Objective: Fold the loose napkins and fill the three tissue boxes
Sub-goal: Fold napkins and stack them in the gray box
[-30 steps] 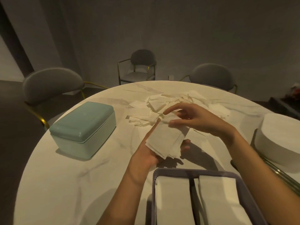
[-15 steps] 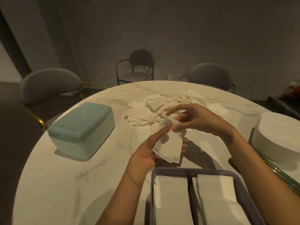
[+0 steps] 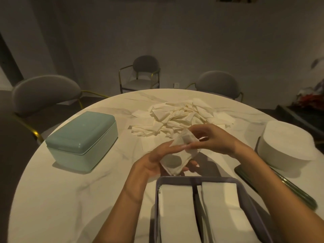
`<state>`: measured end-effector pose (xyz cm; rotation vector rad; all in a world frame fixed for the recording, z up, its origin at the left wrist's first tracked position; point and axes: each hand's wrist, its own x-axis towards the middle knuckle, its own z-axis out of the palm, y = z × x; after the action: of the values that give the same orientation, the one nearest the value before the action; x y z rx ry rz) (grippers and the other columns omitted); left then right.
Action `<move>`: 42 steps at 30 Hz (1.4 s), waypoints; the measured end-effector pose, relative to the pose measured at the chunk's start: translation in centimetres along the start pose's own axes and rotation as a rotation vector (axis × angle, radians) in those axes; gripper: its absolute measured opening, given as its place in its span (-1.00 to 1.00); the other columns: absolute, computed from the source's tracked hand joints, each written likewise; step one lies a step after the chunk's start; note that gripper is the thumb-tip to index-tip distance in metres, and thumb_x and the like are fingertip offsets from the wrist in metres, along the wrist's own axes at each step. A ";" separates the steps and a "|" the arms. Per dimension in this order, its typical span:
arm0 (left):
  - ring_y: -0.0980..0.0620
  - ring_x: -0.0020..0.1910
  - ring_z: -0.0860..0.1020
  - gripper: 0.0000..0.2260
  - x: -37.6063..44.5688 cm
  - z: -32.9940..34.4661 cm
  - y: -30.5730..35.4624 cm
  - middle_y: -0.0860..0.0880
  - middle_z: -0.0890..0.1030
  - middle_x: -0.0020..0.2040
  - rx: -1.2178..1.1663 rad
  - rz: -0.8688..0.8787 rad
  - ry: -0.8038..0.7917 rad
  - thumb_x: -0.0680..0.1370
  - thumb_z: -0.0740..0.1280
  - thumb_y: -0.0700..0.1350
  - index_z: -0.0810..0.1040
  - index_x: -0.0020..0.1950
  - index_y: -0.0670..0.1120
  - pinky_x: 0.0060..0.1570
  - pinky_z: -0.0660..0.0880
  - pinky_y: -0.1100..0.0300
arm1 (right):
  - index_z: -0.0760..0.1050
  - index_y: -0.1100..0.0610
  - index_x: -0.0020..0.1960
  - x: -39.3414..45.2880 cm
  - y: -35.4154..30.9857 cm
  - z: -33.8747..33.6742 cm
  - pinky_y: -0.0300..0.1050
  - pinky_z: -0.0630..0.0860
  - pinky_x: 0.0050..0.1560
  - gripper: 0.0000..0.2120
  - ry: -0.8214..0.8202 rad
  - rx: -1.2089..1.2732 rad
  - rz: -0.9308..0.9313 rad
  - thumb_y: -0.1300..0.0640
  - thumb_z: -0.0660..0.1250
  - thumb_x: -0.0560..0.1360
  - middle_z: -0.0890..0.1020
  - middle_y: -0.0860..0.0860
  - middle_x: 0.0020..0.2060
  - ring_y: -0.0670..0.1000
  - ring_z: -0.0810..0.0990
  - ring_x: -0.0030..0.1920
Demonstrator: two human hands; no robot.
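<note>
Over the round marble table (image 3: pixel 70 199) both hands work one white napkin (image 3: pixel 177 158). My left hand (image 3: pixel 154 162) cradles it from below, fingers stretched across its top. My right hand (image 3: pixel 210 139) pinches the napkin's upper edge, which is bent over. A pile of loose napkins (image 3: pixel 175 118) lies just beyond the hands. A mint-green tissue box (image 3: pixel 82 139) with its lid on stands to the left. Near me, an open purple-grey box (image 3: pixel 196 180) holds two stacks of folded napkins (image 3: pixel 177 213).
A white round container (image 3: pixel 284 148) stands at the right edge, with a dark flat object (image 3: pixel 245 174) and a long dark bar beside it. Grey chairs (image 3: pixel 43 93) ring the far side of the table. Dark floor lies at the left.
The napkin has gone from a flat sheet to a smaller folded bundle. My right hand drew its top edge down toward my left palm, and both hands shifted slightly nearer the purple-grey box.
</note>
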<state>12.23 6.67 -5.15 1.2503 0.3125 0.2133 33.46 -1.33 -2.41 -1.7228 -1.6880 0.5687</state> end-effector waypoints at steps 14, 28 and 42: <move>0.07 0.00 0.61 -0.70 3.1 -1.6 -2.6 -0.01 0.66 0.03 0.553 0.311 0.443 0.49 0.56 -0.13 0.64 0.20 -0.05 -0.17 0.53 0.36 | 0.57 0.16 0.27 -2.8 5.0 4.1 0.02 0.62 0.19 -0.66 0.265 0.384 0.112 0.24 0.49 0.51 0.69 0.04 0.10 0.08 0.66 0.15; 0.01 0.00 0.60 -0.84 5.7 1.4 -3.9 0.06 0.65 -0.08 0.287 0.390 0.806 0.68 0.30 -0.05 0.58 -0.05 -0.06 -0.01 0.55 0.08 | 0.38 -0.17 0.49 -2.8 2.7 7.1 -0.32 0.45 0.28 -0.41 0.362 0.063 -0.180 0.24 0.37 0.55 0.35 -0.08 0.36 -0.15 0.42 0.37; 0.13 -0.02 0.61 -0.73 4.2 -1.7 -3.4 0.09 0.67 -0.03 0.622 0.463 0.604 0.44 0.61 -0.10 0.63 0.06 -0.01 -0.08 0.50 0.33 | 0.49 -0.03 0.41 -3.1 4.5 5.5 -0.02 0.57 0.23 -0.62 0.464 0.038 -0.168 0.19 0.36 0.61 0.56 -0.10 0.29 -0.08 0.54 0.28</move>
<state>15.57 8.50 -9.36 1.8525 0.6365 0.9578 32.52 -3.42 -9.77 -1.5209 -1.4554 0.1080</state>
